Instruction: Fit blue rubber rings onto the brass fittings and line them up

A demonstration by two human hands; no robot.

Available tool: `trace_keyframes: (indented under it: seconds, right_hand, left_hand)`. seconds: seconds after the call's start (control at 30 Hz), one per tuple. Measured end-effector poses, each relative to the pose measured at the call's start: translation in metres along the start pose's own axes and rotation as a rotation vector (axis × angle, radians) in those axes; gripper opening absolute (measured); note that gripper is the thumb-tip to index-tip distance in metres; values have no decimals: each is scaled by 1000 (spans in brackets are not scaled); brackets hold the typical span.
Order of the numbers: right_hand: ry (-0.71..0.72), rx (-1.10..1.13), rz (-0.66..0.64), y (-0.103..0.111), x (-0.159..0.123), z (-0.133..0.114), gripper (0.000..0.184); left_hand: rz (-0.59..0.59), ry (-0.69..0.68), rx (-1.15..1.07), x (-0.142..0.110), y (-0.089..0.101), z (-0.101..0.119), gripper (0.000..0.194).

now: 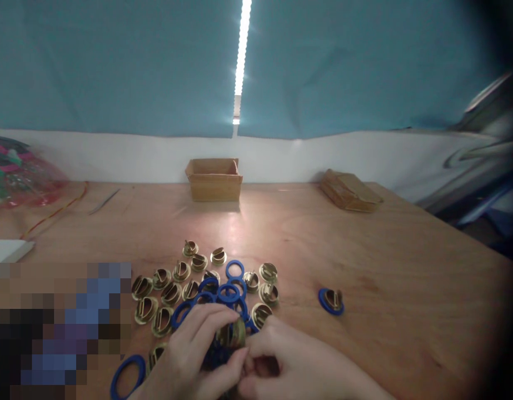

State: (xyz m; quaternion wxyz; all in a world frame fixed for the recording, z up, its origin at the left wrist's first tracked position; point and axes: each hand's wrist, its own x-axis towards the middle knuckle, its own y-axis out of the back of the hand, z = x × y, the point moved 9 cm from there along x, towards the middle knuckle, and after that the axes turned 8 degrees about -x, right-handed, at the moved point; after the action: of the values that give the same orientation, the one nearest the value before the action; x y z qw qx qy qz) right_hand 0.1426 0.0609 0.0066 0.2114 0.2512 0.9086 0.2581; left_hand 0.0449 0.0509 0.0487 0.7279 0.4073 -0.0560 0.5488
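Below the open brown cardboard box, our left hand holds a round brass-coloured metal piece in closed fingers; our right hand curls beside it, its grip hidden from us; a loose pinch could drop it among the flat blue rings

The left hand is bare, with slender fingers. The right hand (bare too) meets a bare forearm.
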Motion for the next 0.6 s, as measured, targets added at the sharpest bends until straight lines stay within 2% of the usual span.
trace_keyframes:
  seconds: [0.17,0.37,0.47,0.6]
  right_hand:
    - [-93,66,42,7,-1,10,17]
    - [-148,135,262,27,-1,16,25]
    - [-142,124,356,33,-3,12,20]
    - [-73,130,370,31,-3,4,16]
  left_hand:
    - [-12,-34,61,-2,-3,0,46]
    - [-3,-105,6,-7,-8,2,46]
    - [-26,-124,-20,-9,-12,2,46]
    - [-63,-124,-44,-11,-15,-1,46]
